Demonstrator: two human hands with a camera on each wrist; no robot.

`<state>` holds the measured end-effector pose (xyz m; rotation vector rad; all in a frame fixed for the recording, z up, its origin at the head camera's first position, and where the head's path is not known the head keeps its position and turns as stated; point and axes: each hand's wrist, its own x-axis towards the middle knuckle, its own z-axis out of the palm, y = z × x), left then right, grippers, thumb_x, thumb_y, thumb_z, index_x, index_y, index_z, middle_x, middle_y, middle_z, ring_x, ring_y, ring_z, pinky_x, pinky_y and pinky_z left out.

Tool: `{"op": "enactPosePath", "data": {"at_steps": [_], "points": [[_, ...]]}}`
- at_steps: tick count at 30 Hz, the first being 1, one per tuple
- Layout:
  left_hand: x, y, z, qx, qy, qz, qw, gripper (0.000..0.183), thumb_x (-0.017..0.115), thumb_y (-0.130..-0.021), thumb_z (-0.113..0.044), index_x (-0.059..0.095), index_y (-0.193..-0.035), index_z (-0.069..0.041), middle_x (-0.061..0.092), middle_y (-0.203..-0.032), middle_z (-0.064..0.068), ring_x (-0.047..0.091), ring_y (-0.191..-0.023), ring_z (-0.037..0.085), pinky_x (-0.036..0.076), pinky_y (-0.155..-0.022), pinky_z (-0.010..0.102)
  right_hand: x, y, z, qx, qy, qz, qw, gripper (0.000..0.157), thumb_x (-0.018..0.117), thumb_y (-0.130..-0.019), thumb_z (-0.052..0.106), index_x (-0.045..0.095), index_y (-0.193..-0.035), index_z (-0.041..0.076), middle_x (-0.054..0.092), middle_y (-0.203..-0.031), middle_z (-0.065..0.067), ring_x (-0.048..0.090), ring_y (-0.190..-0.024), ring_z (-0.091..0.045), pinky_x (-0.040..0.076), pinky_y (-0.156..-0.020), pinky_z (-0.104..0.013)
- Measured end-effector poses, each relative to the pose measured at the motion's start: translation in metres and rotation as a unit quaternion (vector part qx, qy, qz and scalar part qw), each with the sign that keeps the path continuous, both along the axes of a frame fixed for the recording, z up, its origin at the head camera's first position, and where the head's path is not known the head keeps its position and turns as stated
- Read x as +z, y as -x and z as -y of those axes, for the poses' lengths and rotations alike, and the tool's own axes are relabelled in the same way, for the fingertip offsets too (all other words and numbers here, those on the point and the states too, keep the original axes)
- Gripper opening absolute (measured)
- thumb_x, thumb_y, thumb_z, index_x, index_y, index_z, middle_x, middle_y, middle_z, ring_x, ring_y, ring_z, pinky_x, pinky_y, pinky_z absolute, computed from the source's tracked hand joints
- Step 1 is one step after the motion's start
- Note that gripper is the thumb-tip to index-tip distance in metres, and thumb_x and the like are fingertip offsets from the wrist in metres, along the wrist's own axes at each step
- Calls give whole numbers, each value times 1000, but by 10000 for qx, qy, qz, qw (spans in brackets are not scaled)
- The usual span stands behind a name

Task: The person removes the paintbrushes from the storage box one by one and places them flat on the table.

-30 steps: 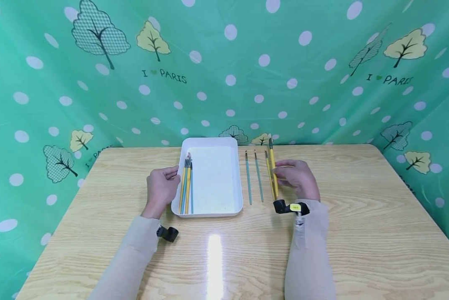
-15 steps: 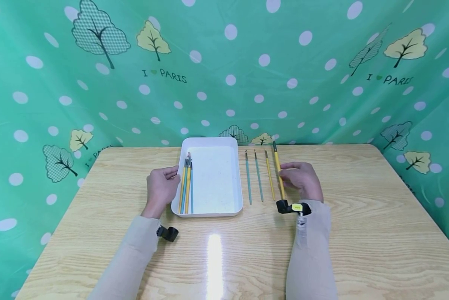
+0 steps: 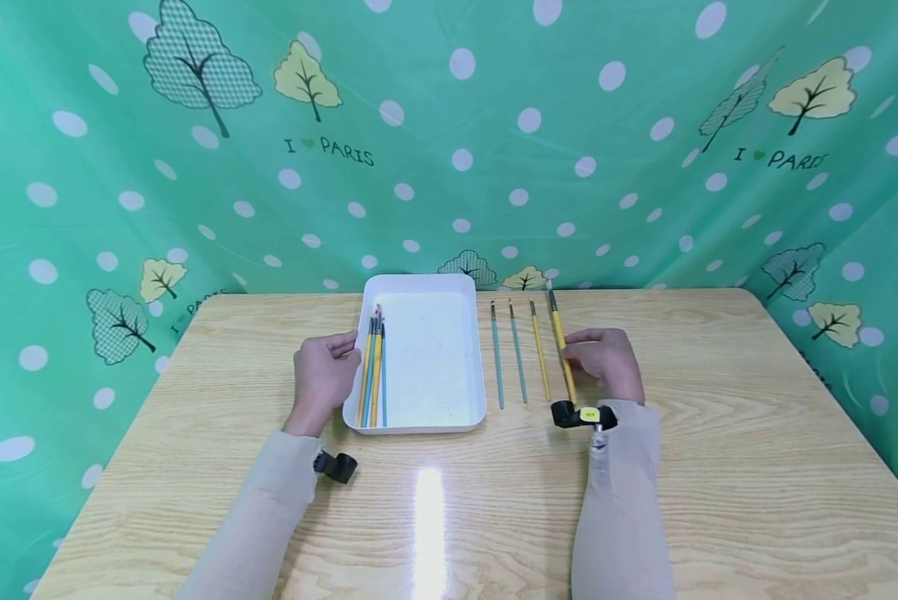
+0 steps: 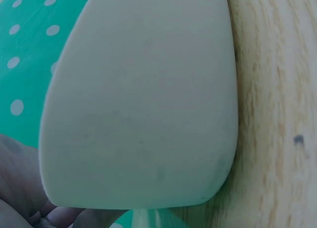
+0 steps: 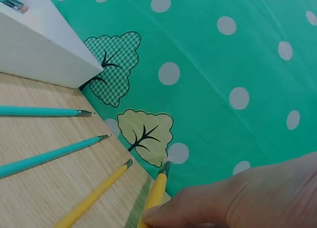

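Observation:
My right hand (image 3: 604, 358) pinches a thick yellow paintbrush (image 3: 561, 342) with a dark ferrule and pale bristles. In the right wrist view a fingertip lies along the handle of this yellow paintbrush (image 5: 156, 191), its bristle end pointing toward the backdrop. My left hand (image 3: 324, 375) grips the left wall of a white tray (image 3: 433, 430). From the left wrist, the outer side of the tray (image 4: 143, 104) fills most of the picture and partly hides curled fingers (image 4: 20, 188). Several blue and yellow paintbrushes (image 3: 375, 375) lie together along the tray's left inner side.
Two teal paintbrushes (image 3: 498, 358) and a thinner yellow paintbrush (image 3: 540, 350) lie in a row between the tray and my right hand. Behind the wooden table (image 3: 719, 467) hangs a green dotted backdrop (image 3: 629, 200), close to the back edge.
The thick yellow paintbrush has moved a little right, away from the thinner yellow one it overlapped, and now leans the same way as the row. The left hand and tray have stayed put.

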<state>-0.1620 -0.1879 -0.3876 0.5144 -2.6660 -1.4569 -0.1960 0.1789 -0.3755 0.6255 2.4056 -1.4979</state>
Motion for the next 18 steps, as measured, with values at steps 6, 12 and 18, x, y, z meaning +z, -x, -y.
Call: {"op": "enactPosePath", "data": {"at_steps": [6,12,18], "points": [[1,-1,1,1,1,-76,10000,35,60,-100,-7,65,-134,-4,68,-133,17,68,-122,30,60,-96,40,-4,3,3,-77,-214,73,9997,32,65,-94,4,68,-125,-1,68,-114,-17,68,-84,-17,58,-70,-24],[1,-1,0,0,-39,57,10000,36,59,-101,-8,63,-137,-7,67,-136,16,68,-123,29,60,-97,38,-10,4,4,-59,-659,163,9977,27,66,-94,8,71,-120,2,69,-119,-18,66,-93,-22,53,-71,-25],[1,-2,0,-4,-28,57,10000,36,59,-101,-8,62,-138,-7,66,-136,17,68,-123,29,60,-97,38,-12,2,5,-58,-858,-16,9963,23,68,-92,8,73,-113,0,73,-109,-18,69,-83,-19,53,-67,-24]]}}
